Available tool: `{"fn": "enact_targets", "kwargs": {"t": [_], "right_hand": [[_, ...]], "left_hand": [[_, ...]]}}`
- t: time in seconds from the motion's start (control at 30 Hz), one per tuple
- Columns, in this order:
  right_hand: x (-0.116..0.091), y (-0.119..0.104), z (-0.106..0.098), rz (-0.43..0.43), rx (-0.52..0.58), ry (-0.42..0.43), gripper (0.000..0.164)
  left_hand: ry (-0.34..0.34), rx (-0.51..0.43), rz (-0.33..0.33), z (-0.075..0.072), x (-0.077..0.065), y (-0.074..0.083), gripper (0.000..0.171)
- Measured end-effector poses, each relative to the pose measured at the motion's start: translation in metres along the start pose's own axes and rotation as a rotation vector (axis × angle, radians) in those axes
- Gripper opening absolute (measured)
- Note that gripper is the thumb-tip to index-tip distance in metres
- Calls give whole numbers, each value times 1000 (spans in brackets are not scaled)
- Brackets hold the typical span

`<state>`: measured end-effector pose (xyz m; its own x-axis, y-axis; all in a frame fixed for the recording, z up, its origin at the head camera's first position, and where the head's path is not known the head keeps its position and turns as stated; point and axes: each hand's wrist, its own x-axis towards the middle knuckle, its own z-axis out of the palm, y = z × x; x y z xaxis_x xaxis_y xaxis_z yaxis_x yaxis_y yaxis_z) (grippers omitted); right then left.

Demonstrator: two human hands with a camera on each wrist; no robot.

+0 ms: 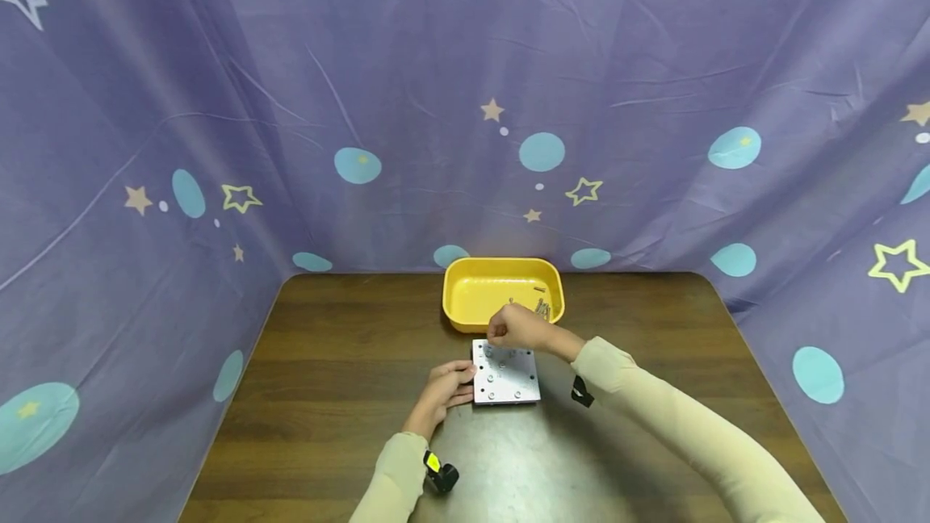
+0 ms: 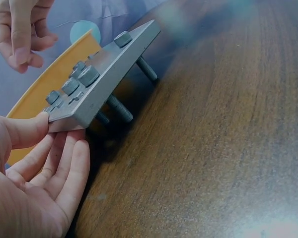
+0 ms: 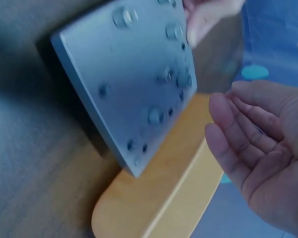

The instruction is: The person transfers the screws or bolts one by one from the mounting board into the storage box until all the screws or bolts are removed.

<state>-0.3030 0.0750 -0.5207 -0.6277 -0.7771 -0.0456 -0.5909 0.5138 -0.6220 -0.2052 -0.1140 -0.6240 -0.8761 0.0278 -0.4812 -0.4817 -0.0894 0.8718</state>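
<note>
A square silver metal plate (image 1: 506,384) with several holes lies on the table, and several bolts (image 2: 88,75) stand in it with their threaded shanks poking out below. My left hand (image 1: 445,388) grips the plate's left edge, thumb at the top surface and fingers underneath. Over the plate's far edge hovers my right hand (image 1: 519,328), its fingers loosely bent and apart from the plate. In the right wrist view nothing shows between the fingers of the right hand (image 3: 268,144).
Just beyond the plate stands a yellow tray (image 1: 465,321) with several loose bolts (image 1: 542,309) in its right part. The brown wooden table (image 1: 327,394) reaches back to a purple patterned cloth (image 1: 407,216), which also hangs at both sides.
</note>
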Motion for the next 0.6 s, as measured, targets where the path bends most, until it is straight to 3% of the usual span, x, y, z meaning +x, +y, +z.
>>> {"fn": "enact_targets", "kwargs": {"t": [0.3, 0.6], "right_hand": [[-14, -10, 21, -28, -139, -31, 9], [-20, -12, 41, 28, -211, -23, 13]], "left_hand": [[8, -9, 8, 0, 0, 0, 37], [10, 5, 11, 2, -4, 2, 39]]}}
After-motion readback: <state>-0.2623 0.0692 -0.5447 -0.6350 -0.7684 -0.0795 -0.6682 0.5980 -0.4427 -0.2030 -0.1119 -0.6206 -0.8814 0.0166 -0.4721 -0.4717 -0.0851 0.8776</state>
